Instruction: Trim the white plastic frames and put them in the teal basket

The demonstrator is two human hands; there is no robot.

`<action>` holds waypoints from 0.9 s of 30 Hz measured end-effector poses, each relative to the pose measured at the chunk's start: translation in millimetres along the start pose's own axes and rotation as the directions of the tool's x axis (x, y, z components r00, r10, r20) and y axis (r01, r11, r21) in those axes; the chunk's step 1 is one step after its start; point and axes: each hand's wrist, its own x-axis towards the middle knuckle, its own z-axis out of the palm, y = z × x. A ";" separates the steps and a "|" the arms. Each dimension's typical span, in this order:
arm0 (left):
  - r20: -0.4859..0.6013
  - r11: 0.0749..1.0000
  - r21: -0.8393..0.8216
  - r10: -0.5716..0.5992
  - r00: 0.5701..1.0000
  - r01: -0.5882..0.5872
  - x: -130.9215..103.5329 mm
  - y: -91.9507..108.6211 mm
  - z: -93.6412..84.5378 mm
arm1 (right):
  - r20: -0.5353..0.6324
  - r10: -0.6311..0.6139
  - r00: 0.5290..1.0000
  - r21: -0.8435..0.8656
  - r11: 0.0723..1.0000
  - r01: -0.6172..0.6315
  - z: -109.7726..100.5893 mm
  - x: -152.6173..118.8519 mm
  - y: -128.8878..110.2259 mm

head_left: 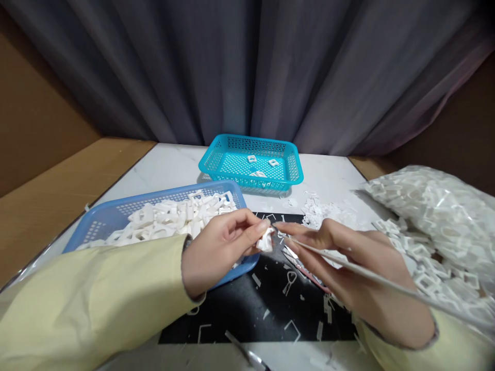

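Observation:
My left hand [228, 239] pinches a small white plastic piece [265, 240] between thumb and fingers, above a black mat [266, 293]. Close on its right, my right hand [359, 273] is closed on a slim tool with a long whitish cord or shaft [359, 268] running back over the hand to the lower right. Its dark tip is at or very near the white piece; contact cannot be made out. White offcuts [290, 282] lie scattered on the mat. Partly under my right hand lies a pink-edged object [309, 273], its kind unclear.
A blue basket [116, 208] heaped with white pieces stands at the left, partly behind my left arm. Farther back is a teal basket [251, 180] with several pieces. A clear bag of white pieces [436, 211] spills at the right. A metal tool [249, 353] lies at the front edge.

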 end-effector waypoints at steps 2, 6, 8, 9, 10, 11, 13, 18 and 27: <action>-0.004 1.000 -0.005 0.001 1.000 -0.001 -0.2 -1.6 -0.8 | -0.040 -0.044 0.998 -0.004 0.999 0.044 7.7 -3.7 -0.4; -0.018 0.999 -0.044 0.022 1.000 -0.023 0.0 -3.9 -2.3 | -0.138 -0.090 0.986 -0.055 0.995 0.083 23.1 -10.2 0.0; -0.019 0.998 -0.065 0.014 1.000 -0.015 0.2 -4.2 -2.4 | -0.167 -0.097 0.981 -0.105 0.991 0.080 28.4 -12.6 1.0; -0.019 0.997 -0.072 0.005 1.000 -0.006 0.3 -4.2 -2.3 | -0.181 -0.105 0.978 -0.133 0.988 0.082 30.4 -13.5 1.8; -0.021 0.997 -0.080 -0.005 1.000 0.003 0.4 -4.1 -2.1 | -0.194 -0.128 0.973 -0.154 0.983 0.098 32.0 -14.3 2.7; -0.024 0.996 -0.089 -0.013 1.000 0.011 0.6 -4.1 -2.0 | -0.201 -0.150 0.968 -0.169 0.979 0.117 33.4 -14.9 3.7; -0.029 0.994 -0.108 -0.026 0.999 0.023 0.8 -4.3 -1.9 | -0.202 -0.205 0.958 -0.181 0.969 0.169 35.5 -15.7 5.7; -0.025 0.990 -0.139 -0.034 0.999 0.030 0.9 -6.6 -2.3 | -0.154 -0.266 0.952 -0.164 0.957 0.241 37.3 -13.5 7.7; -0.025 0.988 -0.147 -0.059 0.998 0.055 2.6 -9.7 -3.5 | -0.026 -0.316 0.948 -0.423 0.863 0.275 47.9 -18.9 11.8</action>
